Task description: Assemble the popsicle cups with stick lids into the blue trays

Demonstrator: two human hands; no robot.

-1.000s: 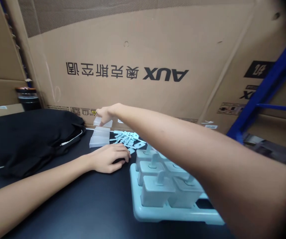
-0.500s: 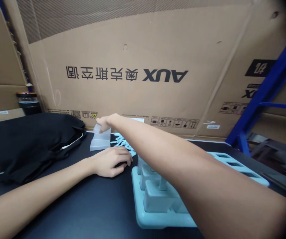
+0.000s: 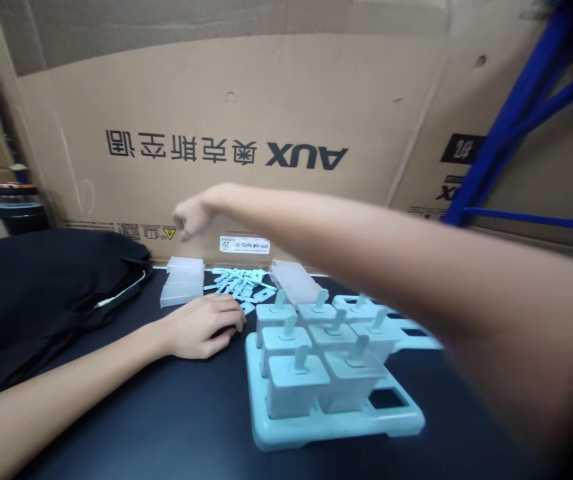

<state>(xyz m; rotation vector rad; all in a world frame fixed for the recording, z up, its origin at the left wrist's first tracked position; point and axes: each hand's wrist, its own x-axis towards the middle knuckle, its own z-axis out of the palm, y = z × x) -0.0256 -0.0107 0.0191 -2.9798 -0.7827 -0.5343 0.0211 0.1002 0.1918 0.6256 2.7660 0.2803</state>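
My left hand point(image 3: 209, 327) rests on the dark table, fingers curled and holding nothing I can see, near a pile of light-blue sticks point(image 3: 241, 283). Above the clear plastic moulds point(image 3: 184, 281) at the left back, my right hand point(image 3: 191, 217) is raised with bent fingers, blurred; what it holds, if anything, cannot be made out. A light-blue tray point(image 3: 336, 433) carries several moulds with blue lids and upright handles. One front-right slot of the tray has no mould in it. More clear moulds point(image 3: 296, 283) lie behind the tray.
A black cloth bag point(image 3: 51, 287) with a white cord lies on the left, a dark jar point(image 3: 16, 207) behind it. A large cardboard box point(image 3: 226, 67) stands at the back. Another light-blue tray point(image 3: 419, 341) is partly behind my right arm. A blue metal frame point(image 3: 501, 127) rises at the right.
My right hand has lifted up off the clear moulds at the left back. The view has shifted, showing more of the filled tray. My left hand stays on the table.
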